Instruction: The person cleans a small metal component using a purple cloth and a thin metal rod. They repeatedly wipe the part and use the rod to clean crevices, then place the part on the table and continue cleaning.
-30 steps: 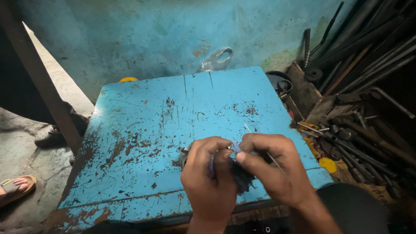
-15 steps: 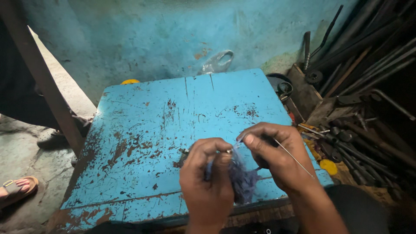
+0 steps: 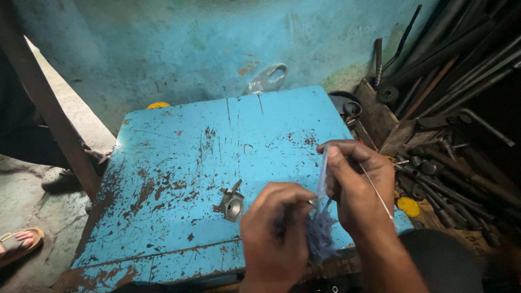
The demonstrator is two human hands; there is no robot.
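Note:
My left hand is closed around the lower end of a tuft of pale blue fibres near the front edge of a worn blue-painted table. My right hand pinches a strand of the same fibre and holds it stretched upward. A thin light thread or wire runs down across the back of my right hand. A small grey metal part lies on the table just left of my left hand.
A pile of dark metal rods, pipes and tools fills the right side, with a wooden box and a yellow cap. A clear plastic bag hangs on the teal wall. Another person's sandalled foot is at far left.
My hands have come apart: the right hand rose and drew a fibre strand upward from the tuft. The grey metal part, hidden before, now shows beside my left hand.

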